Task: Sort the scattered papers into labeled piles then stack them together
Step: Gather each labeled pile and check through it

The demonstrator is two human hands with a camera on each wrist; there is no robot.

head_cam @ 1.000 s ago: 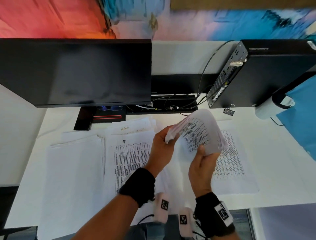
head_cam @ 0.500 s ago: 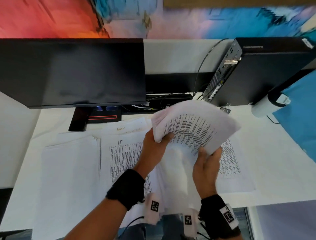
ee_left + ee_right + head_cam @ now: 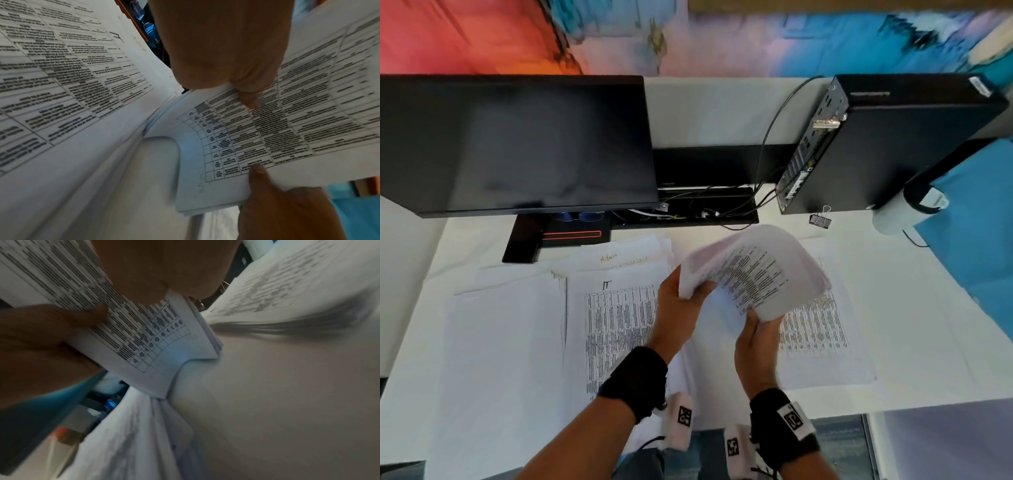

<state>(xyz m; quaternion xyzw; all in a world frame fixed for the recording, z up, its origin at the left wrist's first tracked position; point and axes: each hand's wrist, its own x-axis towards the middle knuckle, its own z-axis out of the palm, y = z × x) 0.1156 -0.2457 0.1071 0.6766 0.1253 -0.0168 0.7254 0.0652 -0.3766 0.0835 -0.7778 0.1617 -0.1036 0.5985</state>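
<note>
Two hands hold one sheaf of printed sheets (image 3: 753, 270) above the white desk (image 3: 914, 329). Left hand (image 3: 678, 317) pinches its left edge, thumb on the printed face; right hand (image 3: 756, 342) grips the near corner, thumb on top, fingers beneath. The sheaf arches upward, its top sheet a ruled table of small type, too blurred to read.

Writing legible: "IT" in dark ink heads the pile (image 3: 616, 315) left of the hands; "Admin" in yellow heads the pile (image 3: 619, 255) behind it. No other label can be made out.

Piles on the desk, counted: four. The IT pile; the Admin pile; one blank-topped pile (image 3: 506, 329) far left; one printed pile (image 3: 822, 329) to the right, partly beneath the raised sheaf.

Other items: one dark monitor (image 3: 517, 144), one black computer case (image 3: 893, 144) with cables at its back, one black binder clip (image 3: 820, 220) just in front of that case. Each wrist carries a black band with a square coded tag.
</note>
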